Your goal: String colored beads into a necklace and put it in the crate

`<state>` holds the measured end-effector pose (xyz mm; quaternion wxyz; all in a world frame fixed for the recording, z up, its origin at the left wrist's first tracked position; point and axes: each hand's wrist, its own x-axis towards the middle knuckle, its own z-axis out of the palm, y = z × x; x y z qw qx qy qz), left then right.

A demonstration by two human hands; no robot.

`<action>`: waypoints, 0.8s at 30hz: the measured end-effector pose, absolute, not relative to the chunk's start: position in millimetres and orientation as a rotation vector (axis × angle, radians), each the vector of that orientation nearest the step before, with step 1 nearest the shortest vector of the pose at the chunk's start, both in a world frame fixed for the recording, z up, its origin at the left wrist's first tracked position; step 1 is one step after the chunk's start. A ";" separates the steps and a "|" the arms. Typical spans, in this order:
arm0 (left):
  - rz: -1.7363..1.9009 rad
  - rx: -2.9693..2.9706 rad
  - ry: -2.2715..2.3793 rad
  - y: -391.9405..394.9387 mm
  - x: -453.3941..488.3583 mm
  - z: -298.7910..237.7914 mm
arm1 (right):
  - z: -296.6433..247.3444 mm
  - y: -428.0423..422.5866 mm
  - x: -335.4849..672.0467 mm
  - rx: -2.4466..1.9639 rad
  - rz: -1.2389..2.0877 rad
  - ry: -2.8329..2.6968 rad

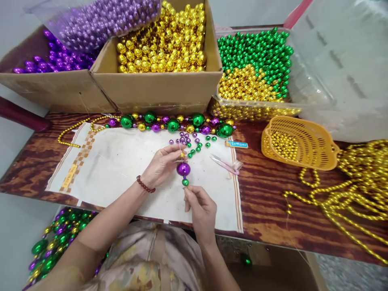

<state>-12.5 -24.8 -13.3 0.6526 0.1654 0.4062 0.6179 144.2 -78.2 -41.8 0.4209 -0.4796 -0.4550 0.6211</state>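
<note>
A short beaded string stretches between my two hands over the white cloth (118, 165): a gold bead (182, 155), a large purple bead (183, 169) and a green bead (185, 182). My left hand (162, 163), a dark red bracelet at its wrist, pinches the string by the gold bead at the upper end. Just below the green bead, my right hand (200, 206) pinches the lower end. Loose small purple beads (188, 140) and green beads (198, 148) lie scattered beyond my fingers. To their right rest pink-handled scissors (226, 165).
A finished-looking strand (172, 124) of large beads runs along the cloth's back edge. Behind stand cardboard boxes (157, 91) and a plastic tub (309, 95) of beads. At right are a yellow basket (306, 155) and gold bead chains (363, 182). More strands (54, 242) hang lower left.
</note>
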 end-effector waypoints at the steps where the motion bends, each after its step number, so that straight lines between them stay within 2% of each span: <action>1: 1.371 0.335 0.911 -27.8 -8.0 -15.6 | -44.0 -76.4 140.0 -1.204 1.551 -1.137; 8: 1.263 0.373 1.078 -32.1 14.8 -22.7 | -51.2 -55.4 149.9 -1.239 1.477 -1.278; 12: 0.948 0.566 1.097 -31.2 20.9 -26.0 | -53.4 -27.6 172.1 -1.256 1.452 -1.122; 18: 0.741 0.759 1.030 -30.7 18.7 -19.1 | -50.4 -0.6 183.7 -1.084 1.326 -0.680; 24: 0.668 0.750 1.074 -27.8 8.4 -12.4 | -47.0 -21.9 166.3 -1.076 1.600 -0.780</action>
